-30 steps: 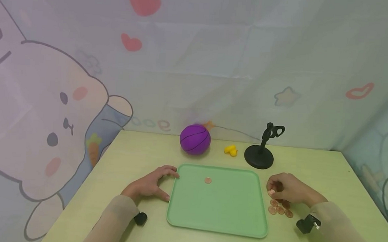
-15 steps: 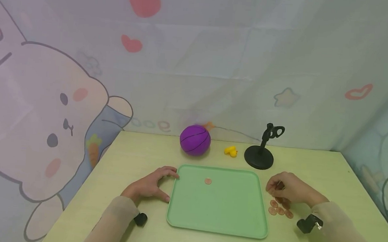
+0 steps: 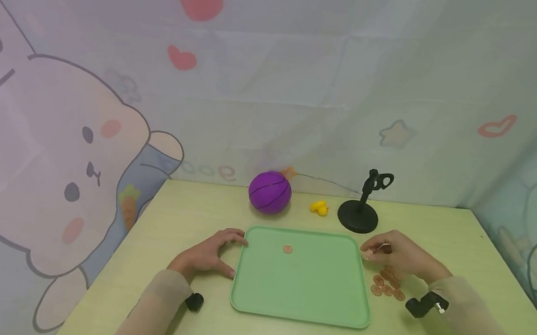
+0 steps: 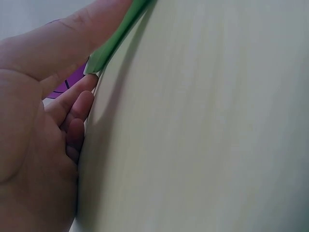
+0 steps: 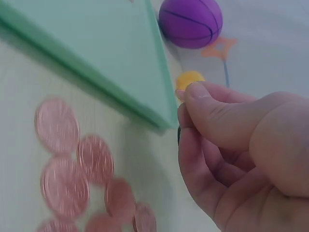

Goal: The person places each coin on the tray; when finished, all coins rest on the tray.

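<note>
A light green tray (image 3: 301, 284) lies on the table with one copper coin (image 3: 287, 249) on it, towards its back left. My left hand (image 3: 206, 254) rests beside the tray, thumb and fingers spread and touching its left rim. At the tray's right rim, my right hand (image 3: 397, 253) pinches a copper coin (image 3: 367, 253) between thumb and fingertips. Most of that coin is hidden in the right wrist view, where only a sliver shows by the thumb. Below this hand, several copper coins (image 5: 57, 124) lie in a loose group on the table.
Behind the tray sit a purple ball (image 3: 270, 192) with black lines, a small yellow duck (image 3: 319, 208) and a black stand (image 3: 358, 217) with a round base. A printed cloth backdrop (image 3: 271, 112) hangs along the table's far edge.
My right hand has lifted from the coin group with a coin and moved back and left to the tray's right rim. The left hand has stayed in place.
</note>
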`<state>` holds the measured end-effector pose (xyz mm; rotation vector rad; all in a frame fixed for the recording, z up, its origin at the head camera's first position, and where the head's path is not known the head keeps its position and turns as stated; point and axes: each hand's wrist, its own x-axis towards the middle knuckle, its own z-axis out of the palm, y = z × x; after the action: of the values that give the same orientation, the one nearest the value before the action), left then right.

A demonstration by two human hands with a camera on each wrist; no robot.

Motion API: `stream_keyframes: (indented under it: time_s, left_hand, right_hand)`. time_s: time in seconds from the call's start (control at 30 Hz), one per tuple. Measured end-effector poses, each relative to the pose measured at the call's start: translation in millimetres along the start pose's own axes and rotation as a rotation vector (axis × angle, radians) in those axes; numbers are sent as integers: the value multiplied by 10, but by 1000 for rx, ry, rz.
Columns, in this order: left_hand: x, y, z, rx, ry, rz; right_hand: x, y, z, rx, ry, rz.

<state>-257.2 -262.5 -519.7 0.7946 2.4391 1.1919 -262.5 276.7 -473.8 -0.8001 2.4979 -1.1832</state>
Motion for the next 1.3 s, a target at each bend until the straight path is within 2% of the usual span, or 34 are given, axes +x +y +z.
stream_keyframes:
  time_s: [0.17,0.37,0.7,0.93,1.1,1.3]
  left_hand:
    - [1,-23,6,5,-5,0]
    - [5,-27,6,7,3,15]
    - [-18,-40,20,7,2,18]
    - [-23,-37,20,2,-1,12]
    - [-22,-16,2,12,8,4]
    - [-9,-15,10,14,8,-3]
  right_hand:
    - [145,-117,133,42,2,-20]
    - [413,-264,331,48,0,-41]
    - [808,-390,677,13,8,-80]
    - [919,-392,795,15,-1,-78]
    - [977,-415,839,-42,20,-87]
    - [1009,-482,865,-97,8,-70]
